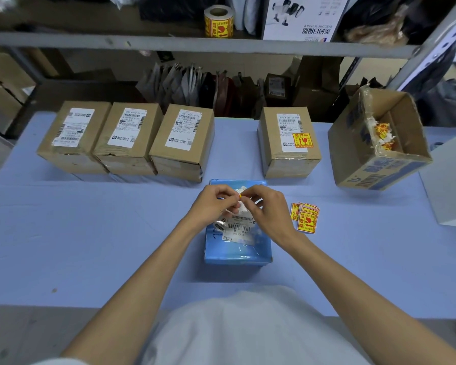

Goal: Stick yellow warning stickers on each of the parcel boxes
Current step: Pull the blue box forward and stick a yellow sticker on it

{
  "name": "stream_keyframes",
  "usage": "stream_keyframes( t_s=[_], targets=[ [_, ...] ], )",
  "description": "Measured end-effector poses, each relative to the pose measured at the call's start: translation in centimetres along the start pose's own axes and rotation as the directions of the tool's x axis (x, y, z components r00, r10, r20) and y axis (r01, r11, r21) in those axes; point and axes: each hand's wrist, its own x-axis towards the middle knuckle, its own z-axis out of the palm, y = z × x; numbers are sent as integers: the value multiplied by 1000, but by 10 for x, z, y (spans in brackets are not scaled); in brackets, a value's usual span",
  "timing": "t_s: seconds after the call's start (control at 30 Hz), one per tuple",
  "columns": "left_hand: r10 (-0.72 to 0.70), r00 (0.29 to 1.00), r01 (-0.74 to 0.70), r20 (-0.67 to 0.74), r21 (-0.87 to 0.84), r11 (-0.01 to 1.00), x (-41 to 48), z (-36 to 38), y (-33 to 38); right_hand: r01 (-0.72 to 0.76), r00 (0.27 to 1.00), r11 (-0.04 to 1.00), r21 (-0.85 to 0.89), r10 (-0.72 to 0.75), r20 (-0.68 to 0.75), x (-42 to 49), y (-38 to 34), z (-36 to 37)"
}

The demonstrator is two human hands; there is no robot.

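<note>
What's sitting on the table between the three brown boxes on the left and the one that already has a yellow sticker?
Nothing: the head view shows only bare blue table between the three unstickered boxes and the stickered box.

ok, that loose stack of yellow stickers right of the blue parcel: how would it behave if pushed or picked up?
The sticker stack is already fanned out, so a push would probably scatter it rather than move it as one. The sheets look thin and flat on the table, so likely floppy and hard to get fingers under. Probably very light.
</note>
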Motion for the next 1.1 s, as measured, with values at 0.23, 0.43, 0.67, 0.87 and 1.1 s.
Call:
stream_keyframes(
  t_s=[0.23, 0.43, 0.67, 0.87, 1.1],
  targets=[
    [35, 999, -35, -12, 41, 999, 0, 0, 2, 16, 1000, 1000, 4, -16, 1, 1, -2, 0],
    [29, 999, -28, -19, 61, 998, 2, -1, 2, 15, 1000, 1000, 8, -15, -7, 2, -5, -2],
    [17, 1000, -17, -7, 76, 997, 3, 0, 2, -13, 1000, 1000, 27, 13, 9, 2, -6, -4],
    [23, 999, -25, 26, 87, 996, 2, 2, 5, -60, 998, 997, 52, 58, 37, 5, -3, -4],
    [17, 1000, -17, 4, 97, 995, 6, 2, 3, -75, 996, 994, 84, 70, 61, 7, -6, -9]
  ],
)
